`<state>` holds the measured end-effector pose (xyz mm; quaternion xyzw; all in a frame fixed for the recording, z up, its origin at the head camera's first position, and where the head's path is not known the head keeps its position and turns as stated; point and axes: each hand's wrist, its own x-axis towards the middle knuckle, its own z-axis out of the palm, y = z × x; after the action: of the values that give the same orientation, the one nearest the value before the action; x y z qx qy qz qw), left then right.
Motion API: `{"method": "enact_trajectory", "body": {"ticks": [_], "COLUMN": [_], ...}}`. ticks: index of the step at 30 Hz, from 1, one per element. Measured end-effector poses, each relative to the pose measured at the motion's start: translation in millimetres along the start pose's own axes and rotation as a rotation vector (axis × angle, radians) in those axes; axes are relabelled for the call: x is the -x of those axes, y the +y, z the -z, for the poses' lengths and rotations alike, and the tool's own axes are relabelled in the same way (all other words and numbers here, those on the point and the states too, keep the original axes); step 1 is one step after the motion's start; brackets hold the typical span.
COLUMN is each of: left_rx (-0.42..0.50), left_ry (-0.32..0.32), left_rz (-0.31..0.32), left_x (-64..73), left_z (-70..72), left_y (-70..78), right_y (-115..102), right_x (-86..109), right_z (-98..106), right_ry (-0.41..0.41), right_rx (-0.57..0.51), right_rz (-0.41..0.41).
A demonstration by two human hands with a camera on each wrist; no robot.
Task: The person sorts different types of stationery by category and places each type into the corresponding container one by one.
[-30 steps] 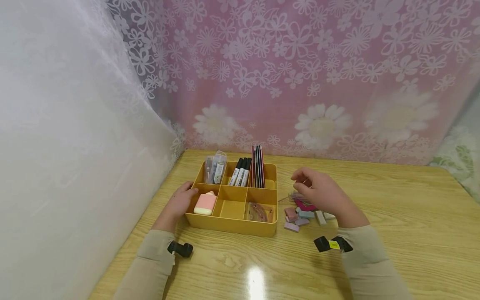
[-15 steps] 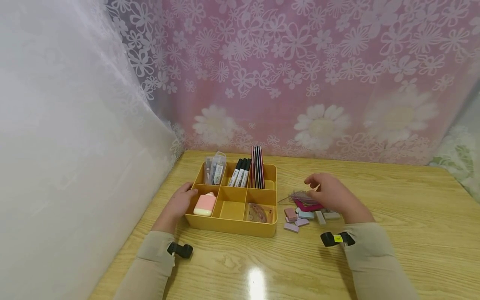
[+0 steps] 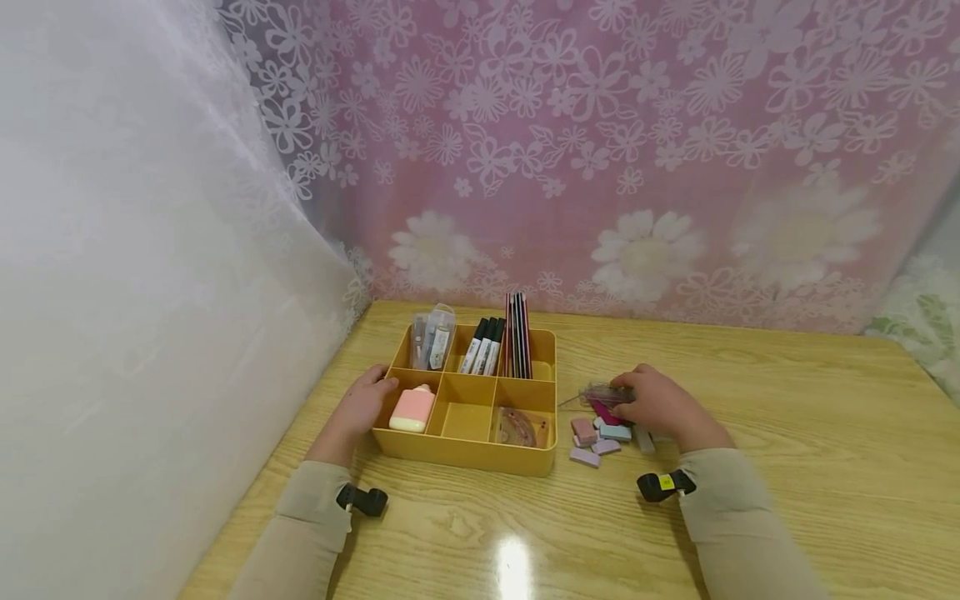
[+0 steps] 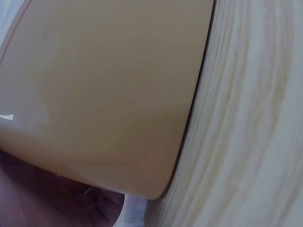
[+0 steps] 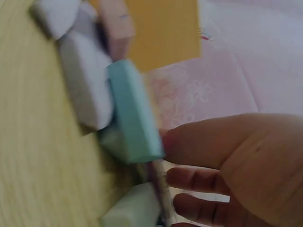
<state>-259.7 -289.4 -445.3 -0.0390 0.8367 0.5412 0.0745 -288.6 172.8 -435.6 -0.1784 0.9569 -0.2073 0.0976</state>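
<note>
A yellow six-compartment organizer box (image 3: 457,454) stands on the table. My left hand (image 3: 360,408) holds its left side, with a fingertip over the rim; the left wrist view shows the fingers (image 4: 102,208) at the box's outer wall. To the right of the box, my right hand (image 3: 660,404) pinches the edge of thin clear plastic pieces (image 3: 600,394) between thumb and fingers. Their exact kind is hard to make out. A magenta flat piece (image 3: 606,412) lies against them. Just in front are several block erasers, among them a blue eraser (image 5: 135,113) and a pink eraser (image 3: 583,430).
In the box are clear plastic cases (image 3: 433,337), black-capped markers (image 3: 483,346), upright pencils (image 3: 517,337), a pink-and-cream bottle-shaped item (image 3: 412,408) and a clear protractor (image 3: 516,427). The front middle compartment shows a bare floor. Floral curtains (image 3: 525,167) hang behind the table.
My right hand first moved right, then came down and left onto the clear plastic pieces and pinched them. The magenta piece beneath has shifted. My left hand has stayed on the box.
</note>
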Motion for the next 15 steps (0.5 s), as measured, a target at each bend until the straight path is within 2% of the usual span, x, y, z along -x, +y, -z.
{"method": "enact_trajectory", "body": {"ticks": [8,15], "left_rx": [-0.005,-0.002], "left_ry": [-0.001,-0.001], "left_rz": [0.000,0.007], "left_x": [0.2,2.4], "left_z": [0.7,0.0], "left_y": [2.6,3.3], "right_y": [0.6,3.7], "right_x": [-3.2,-3.5], "right_z": [-4.0,-3.8], "right_ry": [0.043,0.064], "right_rx": [0.053,0.088], "right_rz": [-0.025,0.006]}}
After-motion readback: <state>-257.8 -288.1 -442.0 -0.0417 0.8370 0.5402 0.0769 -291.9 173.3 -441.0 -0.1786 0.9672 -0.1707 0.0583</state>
